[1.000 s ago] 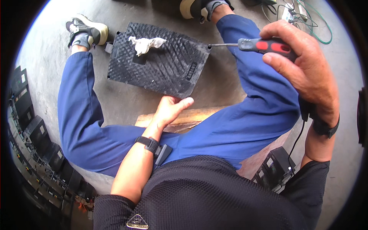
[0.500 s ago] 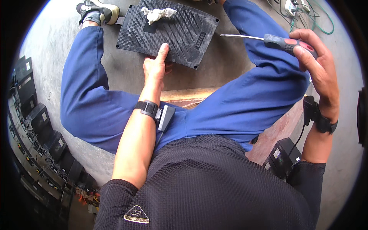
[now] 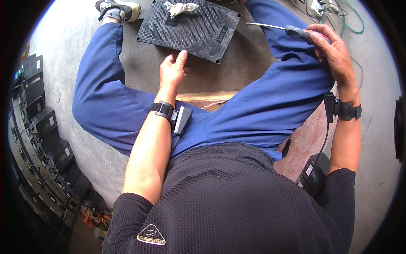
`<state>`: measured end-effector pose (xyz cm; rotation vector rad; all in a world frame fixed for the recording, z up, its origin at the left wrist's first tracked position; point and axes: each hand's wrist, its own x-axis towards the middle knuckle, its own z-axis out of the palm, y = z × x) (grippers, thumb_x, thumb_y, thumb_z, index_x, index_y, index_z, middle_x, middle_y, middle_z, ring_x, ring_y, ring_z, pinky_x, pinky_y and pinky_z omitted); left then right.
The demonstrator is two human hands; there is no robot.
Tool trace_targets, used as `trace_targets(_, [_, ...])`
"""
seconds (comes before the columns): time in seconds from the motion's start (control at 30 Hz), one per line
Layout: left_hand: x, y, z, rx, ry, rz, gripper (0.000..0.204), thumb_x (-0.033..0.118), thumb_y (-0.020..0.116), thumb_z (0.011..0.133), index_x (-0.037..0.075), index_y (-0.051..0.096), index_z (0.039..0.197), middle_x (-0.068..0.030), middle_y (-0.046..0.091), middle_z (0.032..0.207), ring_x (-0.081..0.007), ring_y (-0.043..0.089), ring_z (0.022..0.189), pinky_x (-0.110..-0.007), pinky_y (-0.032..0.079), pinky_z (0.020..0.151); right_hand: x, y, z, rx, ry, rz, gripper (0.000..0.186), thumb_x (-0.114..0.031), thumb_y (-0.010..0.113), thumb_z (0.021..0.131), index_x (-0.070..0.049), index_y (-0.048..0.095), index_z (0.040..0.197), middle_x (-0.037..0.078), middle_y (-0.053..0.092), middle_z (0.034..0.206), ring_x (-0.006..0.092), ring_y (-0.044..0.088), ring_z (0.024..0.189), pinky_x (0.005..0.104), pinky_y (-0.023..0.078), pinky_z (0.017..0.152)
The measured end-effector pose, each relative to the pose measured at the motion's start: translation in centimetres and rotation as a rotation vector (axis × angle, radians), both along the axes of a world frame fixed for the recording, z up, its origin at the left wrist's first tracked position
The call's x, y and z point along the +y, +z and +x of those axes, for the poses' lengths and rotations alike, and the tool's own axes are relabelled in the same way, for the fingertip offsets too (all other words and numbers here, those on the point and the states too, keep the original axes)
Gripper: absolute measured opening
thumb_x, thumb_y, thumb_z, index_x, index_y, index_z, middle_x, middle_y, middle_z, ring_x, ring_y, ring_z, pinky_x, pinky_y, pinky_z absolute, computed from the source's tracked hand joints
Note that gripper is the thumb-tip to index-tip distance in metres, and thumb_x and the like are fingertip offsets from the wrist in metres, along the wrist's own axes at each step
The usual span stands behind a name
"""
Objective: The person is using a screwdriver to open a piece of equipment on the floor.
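A black plastic case (image 3: 203, 36) with a ridged lid and dark holes at its corners lies on the floor between my legs. A crumpled white cloth (image 3: 182, 9) rests on the lid. My left hand (image 3: 173, 70) is just below the case's near edge, thumb apart from its fingers, with nothing visible in it. My right hand (image 3: 332, 53) grips the grey and red handle of a screwdriver (image 3: 296, 31) above my right thigh; its metal shaft points left, and the tip is right of the case, apart from it.
A wooden board (image 3: 198, 98) is under me. Several black boxes (image 3: 40, 118) line the left side, and another (image 3: 315, 173) stands behind my right side. A power strip with cables (image 3: 325, 8) lies at the upper right, near my right leg.
The screwdriver has come away from the case's corner to the right. My left thumb has left the lid's top. The case appears higher in the picture, as the view has shifted.
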<state>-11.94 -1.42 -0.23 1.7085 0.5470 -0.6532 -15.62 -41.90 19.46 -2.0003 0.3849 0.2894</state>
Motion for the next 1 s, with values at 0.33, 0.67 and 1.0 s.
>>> trace_targets(0.33, [0.3, 0.2, -0.4, -0.07, 0.106, 0.014, 0.065, 0.043, 0.072, 0.098, -0.004, 0.057, 0.14, -0.0146, 0.07, 0.119, -0.0236, 0.074, 0.084, -0.03, 0.058, 0.064, 0.2, 0.2, 0.4, 0.0, -0.152, 0.22, 0.034, -0.03, 0.065, 0.104, -0.006, 0.066, 0.128, -0.002, 0.065, 0.093, 0.0035, 0.054, 0.067, 0.0192, 0.043, 0.059])
trace_targets(0.67, [2.4, -0.2, 4.1, -0.26, 0.561, 0.155, 0.041, 0.042, 0.068, 0.1, 0.002, 0.064, 0.091, 0.0005, 0.054, 0.077, -0.0106, 0.046, 0.068, -0.031, 0.043, 0.059, 2.0, 1.9, 9.9, -0.575, 0.046, 0.841, 0.034, -0.014, 0.049, 0.108, 0.006, 0.062, 0.132, 0.017, 0.068, 0.125, 0.027, 0.064, 0.12, 0.0392, 0.044, 0.11])
trace_targets(1.0, [4.2, -2.2, 12.0, -0.389, 0.462, 0.206, 0.059, 0.053, 0.066, 0.098, -0.003, 0.073, 0.116, -0.0065, 0.071, 0.106, -0.0154, 0.061, 0.094, -0.033, 0.049, 0.088, 12.9, -18.4, 8.1, -0.126, -0.484, -0.087, 0.027, -0.021, 0.079, 0.079, -0.003, 0.07, 0.098, 0.004, 0.07, 0.087, 0.0167, 0.065, 0.081, 0.033, 0.052, 0.077])
